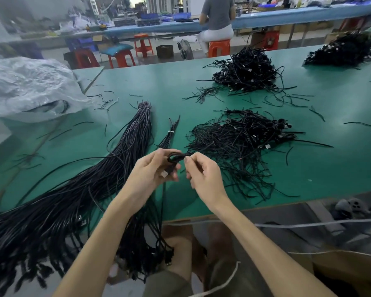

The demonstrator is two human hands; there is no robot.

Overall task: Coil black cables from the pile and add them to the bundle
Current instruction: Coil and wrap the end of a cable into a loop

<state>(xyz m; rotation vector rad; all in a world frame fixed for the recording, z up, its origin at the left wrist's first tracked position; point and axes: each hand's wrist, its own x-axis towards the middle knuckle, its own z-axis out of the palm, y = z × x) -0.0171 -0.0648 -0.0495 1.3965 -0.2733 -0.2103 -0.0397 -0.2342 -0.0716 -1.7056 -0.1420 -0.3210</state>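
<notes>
Fingers (159, 154) of the left hand (152, 170) are being used to grip a small coil (176, 157) of black cable, and its other end is being pinched between the thumb and forefinger of the right hand (204, 176). Both hands are thus being occupied by the one coil, which is being held just above the desk (180, 82), close to its near edge. A loose tail (163, 200) of the same cable is being let hang from the left hand, down past that edge.

The coil is being judged as nearly wound but not yet finished or laid down. Toward the near left corner, a large pile (77, 185) of long straight cables is being shown, draped over the near edge, so most of the work is being judged as left to do. Right of the hands, a tangled bundle (240, 142) of short coiled cables is being shown, which suggests that a fair number are done. Whether two further heaps (244, 69) near the far edge belong to this task cannot be told.
</notes>
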